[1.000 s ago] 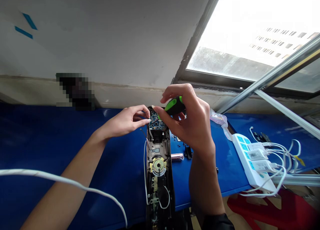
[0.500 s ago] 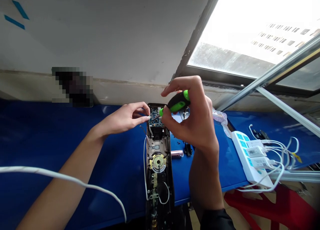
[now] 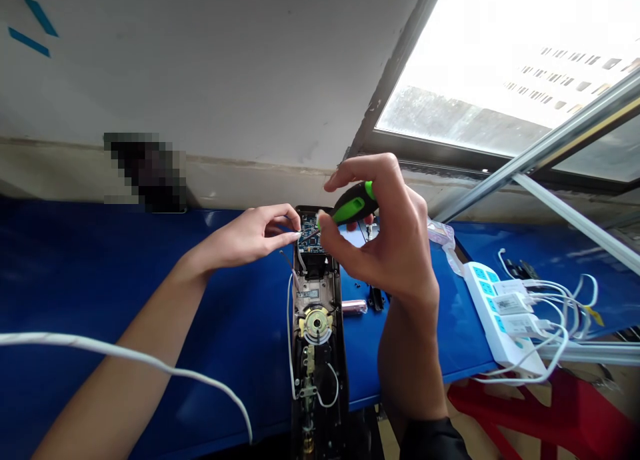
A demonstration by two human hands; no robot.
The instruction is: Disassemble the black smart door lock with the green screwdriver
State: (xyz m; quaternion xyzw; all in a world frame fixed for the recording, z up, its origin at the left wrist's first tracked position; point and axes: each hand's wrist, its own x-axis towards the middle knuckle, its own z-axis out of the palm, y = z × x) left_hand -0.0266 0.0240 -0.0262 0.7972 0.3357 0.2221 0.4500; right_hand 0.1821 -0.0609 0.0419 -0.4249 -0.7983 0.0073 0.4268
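A long black device housing (image 3: 336, 327) lies open in front of me, with a blue circuit board (image 3: 313, 241) at its far end and a round metal lock-like mechanism (image 3: 317, 325) nearer its middle. My right hand (image 3: 385, 240) grips a green and black screwdriver (image 3: 353, 205), whose shaft slants down to the left across the board. At the board's left edge, the thumb and fingers of my left hand (image 3: 260, 232) pinch the end of a thin whitish wire (image 3: 301, 260). The exact contact between screwdriver tip and wire end is too small to tell.
Right of the housing lie a pink cylinder (image 3: 354, 307), a black part (image 3: 376, 299) and small screws on the blue table (image 3: 240, 353). Farther right stands a white power strip (image 3: 493, 307) with chargers. A white cable (image 3: 150, 360) crosses my left forearm. A red stool (image 3: 545, 413) stands below.
The screwdriver handle has turned slightly in my right hand and shifted a little to the left, as my right fingers moved on it. My left hand holds the same place.
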